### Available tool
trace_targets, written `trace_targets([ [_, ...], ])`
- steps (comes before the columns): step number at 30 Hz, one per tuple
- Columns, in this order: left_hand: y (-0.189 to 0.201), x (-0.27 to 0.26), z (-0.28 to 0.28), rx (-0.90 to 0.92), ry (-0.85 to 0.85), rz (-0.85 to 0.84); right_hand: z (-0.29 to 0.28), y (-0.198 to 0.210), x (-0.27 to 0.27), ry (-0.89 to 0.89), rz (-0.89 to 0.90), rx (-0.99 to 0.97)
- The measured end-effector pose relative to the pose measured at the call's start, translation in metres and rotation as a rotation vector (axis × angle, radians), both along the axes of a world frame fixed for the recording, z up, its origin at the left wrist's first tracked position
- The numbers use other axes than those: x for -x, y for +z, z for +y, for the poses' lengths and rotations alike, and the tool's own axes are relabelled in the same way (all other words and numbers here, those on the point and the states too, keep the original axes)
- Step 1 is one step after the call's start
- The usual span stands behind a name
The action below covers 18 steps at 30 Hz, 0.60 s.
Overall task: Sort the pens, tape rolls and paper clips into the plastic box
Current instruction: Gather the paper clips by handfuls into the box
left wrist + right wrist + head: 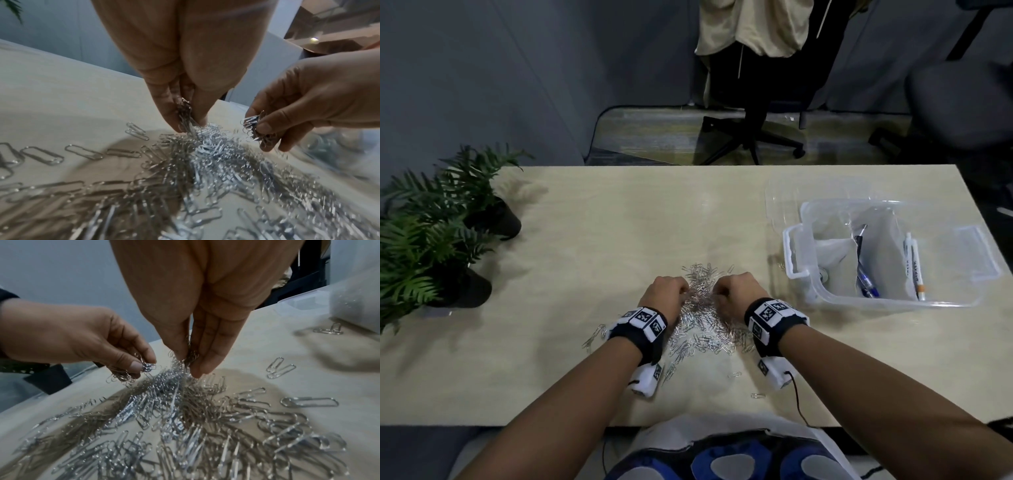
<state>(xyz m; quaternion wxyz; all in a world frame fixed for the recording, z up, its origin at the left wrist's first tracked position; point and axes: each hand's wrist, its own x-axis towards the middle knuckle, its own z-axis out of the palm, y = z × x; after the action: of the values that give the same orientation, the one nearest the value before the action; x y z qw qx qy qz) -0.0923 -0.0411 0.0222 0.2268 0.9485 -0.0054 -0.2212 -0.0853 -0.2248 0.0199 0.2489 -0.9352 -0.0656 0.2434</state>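
Note:
A heap of silver paper clips (702, 318) lies on the pale table (602, 240) in front of me. My left hand (666, 293) pinches a bunch of clips (186, 118) at the heap's left side. Close beside it, my right hand (736, 291) pinches another bunch (190, 356). Both hands sit just above the heap, fingertips down among the clips (205, 162). The clear plastic box (801, 274) stands to the right with a white pen (914, 267) and a blue pen (864, 274) inside. No tape rolls show.
Two potted ferns (431, 240) stand at the table's left edge. The box's clear lid (784, 195) lies behind the box. Stray clips (756, 395) lie near the front edge. Office chairs (753, 102) stand beyond the table.

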Motion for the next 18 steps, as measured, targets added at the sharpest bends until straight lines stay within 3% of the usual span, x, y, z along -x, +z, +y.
trace_targets([
  [11,0.027,-0.008,-0.02,0.097,0.28,-0.063,-0.025,0.046,-0.008,0.058,-0.149,-0.181],
  [18,0.077,-0.045,-0.065,0.193,0.238,-0.234,-0.07,0.091,-0.023,-0.112,-0.249,-0.31],
])
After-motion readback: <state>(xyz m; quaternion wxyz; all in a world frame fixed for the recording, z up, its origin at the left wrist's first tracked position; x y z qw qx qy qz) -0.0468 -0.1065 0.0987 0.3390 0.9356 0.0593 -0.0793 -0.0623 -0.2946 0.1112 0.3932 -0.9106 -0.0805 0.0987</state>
